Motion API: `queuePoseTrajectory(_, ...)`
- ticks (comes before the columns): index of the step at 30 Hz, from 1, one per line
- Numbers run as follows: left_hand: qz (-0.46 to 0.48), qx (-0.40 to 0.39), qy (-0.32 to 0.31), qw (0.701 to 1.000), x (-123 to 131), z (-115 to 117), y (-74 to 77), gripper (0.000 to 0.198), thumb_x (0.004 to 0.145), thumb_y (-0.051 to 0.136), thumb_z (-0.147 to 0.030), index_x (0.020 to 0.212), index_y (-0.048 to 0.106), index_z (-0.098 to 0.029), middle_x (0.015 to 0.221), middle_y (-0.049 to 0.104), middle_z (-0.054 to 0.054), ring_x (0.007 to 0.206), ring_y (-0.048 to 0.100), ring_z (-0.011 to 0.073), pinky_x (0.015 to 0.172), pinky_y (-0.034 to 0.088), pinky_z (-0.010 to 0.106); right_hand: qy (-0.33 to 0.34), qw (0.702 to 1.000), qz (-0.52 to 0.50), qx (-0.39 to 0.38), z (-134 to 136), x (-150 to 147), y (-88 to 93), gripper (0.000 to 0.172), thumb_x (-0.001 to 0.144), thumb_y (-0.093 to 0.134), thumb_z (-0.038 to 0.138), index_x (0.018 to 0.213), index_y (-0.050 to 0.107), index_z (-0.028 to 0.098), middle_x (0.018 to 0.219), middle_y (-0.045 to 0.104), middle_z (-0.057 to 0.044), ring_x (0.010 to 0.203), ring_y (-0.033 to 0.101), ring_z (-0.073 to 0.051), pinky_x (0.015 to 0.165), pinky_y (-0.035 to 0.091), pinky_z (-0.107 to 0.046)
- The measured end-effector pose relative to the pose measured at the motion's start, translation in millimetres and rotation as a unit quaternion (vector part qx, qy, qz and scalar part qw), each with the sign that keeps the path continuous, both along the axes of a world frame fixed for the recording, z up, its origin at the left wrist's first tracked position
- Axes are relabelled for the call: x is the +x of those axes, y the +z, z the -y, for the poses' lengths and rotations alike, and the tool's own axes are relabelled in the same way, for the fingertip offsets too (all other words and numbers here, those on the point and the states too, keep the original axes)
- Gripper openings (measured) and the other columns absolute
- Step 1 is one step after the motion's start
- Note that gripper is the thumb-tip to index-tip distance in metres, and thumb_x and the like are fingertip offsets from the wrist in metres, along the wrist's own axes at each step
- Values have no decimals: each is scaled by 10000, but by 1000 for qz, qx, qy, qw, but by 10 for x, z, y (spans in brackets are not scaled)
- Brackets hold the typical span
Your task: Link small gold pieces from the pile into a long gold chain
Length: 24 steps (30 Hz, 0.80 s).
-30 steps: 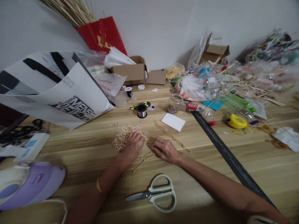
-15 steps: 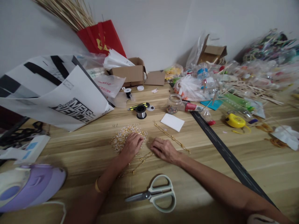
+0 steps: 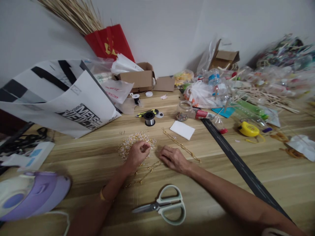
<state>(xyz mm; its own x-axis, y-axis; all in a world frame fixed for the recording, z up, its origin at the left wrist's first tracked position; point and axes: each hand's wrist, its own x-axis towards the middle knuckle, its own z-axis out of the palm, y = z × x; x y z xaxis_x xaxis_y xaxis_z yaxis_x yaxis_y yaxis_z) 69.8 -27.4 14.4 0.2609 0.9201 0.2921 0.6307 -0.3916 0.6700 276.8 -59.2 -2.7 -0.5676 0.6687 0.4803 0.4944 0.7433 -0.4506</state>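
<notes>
My left hand (image 3: 138,153) is over the right side of a pile of small clear and gold beads (image 3: 126,146), thumb and fingers curled together. Whatever is in that pinch is too small to make out. My right hand (image 3: 174,159) rests on the table with its fingers bent and pressed together. A gold beaded chain (image 3: 150,169) runs from below my left wrist up to the right fingertips, which close on its end. Beyond my right hand lies a second gold beaded chain (image 3: 181,145), apart from the fingers.
Scissors (image 3: 163,206) lie nearest me. Farther back are a wire spool (image 3: 149,118), a yellow cutter (image 3: 141,113), a white card (image 3: 182,130) and a jar of beads (image 3: 183,111). A purple iron (image 3: 41,193) stands left, a yellow tape measure (image 3: 248,129) right.
My left hand has rolled slightly, so the curled fingers and the gap inside them now show. My right hand stays in place on the table. The camera view has shifted a little.
</notes>
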Motion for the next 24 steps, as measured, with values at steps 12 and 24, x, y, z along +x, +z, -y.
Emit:
queuePoseTrajectory(12, 35, -60, -17, 997, -16, 10, 17, 143, 762, 562, -167, 817, 692, -150, 773, 693, 39, 664, 609, 122, 599, 475, 215, -2, 1000, 4, -12, 3, 2, 18, 157, 939, 421, 213, 911, 571, 178, 851, 604, -58, 741, 572, -141, 646, 443, -232)
queuePoseTrajectory(24, 17, -62, -48, 997, -14, 24, -8, 101, 774, 585, -151, 788, 684, -160, 779, 685, 32, 693, 609, 135, 618, 468, 233, 0, 1000, -1, -15, -2, 4, -1, 166, 943, 413, 218, 910, 571, 177, 869, 603, -60, 745, 565, -138, 650, 444, -233)
